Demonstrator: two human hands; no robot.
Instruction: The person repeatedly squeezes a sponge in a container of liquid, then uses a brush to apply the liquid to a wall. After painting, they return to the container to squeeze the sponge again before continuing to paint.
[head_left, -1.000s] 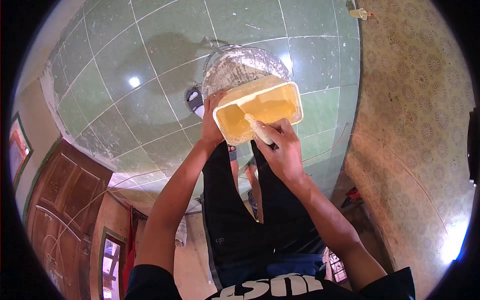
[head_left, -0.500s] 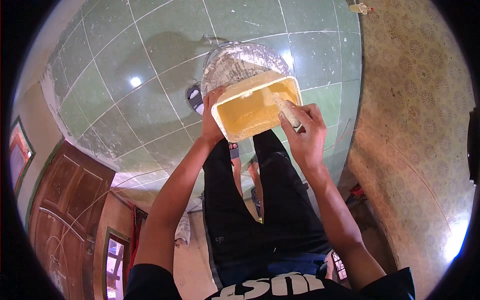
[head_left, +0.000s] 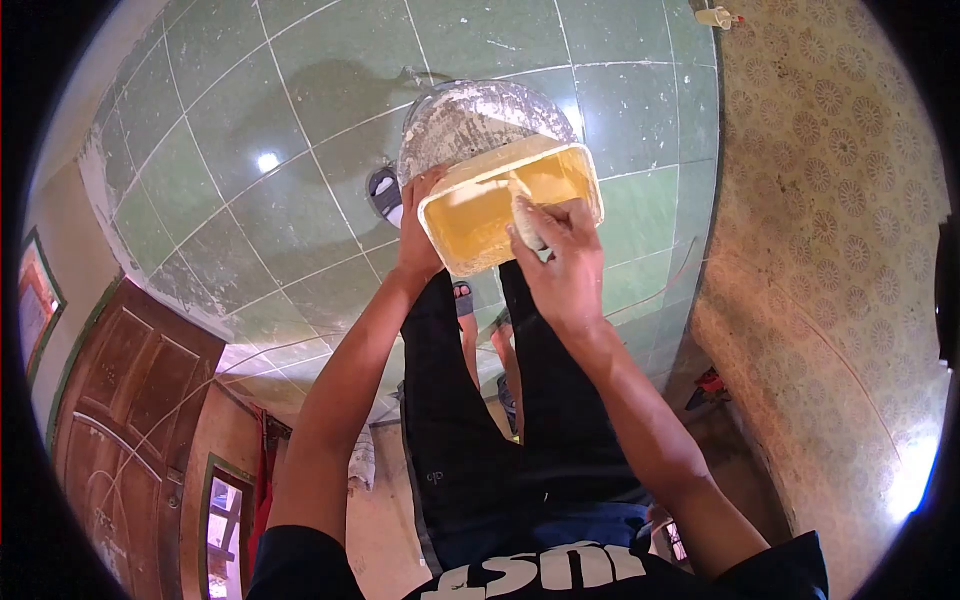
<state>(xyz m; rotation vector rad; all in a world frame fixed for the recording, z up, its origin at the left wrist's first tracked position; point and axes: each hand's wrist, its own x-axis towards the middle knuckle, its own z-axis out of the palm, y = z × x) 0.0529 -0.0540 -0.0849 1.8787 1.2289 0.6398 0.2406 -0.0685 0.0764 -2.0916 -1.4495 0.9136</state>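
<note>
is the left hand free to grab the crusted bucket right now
Probably not: the left hand grips the yellow tub by its edge, and that tub covers part of the bucket.

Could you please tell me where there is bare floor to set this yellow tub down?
Bare green tiles left of the crusted bucket, and a strip between it and the patterned wall. Crowded by the sandal and legs.

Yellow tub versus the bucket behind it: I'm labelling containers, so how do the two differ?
Shape: the yellow tub is rectangular; the bucket is round. Surface: the yellow tub is mostly clean yellow, while the bucket is crusted with whitish-grey material. Handling: the left hand grips the yellow tub's edge and the right hand holds a tool in it; neither hand touches the bucket. Both are over the green tiled floor.
</note>
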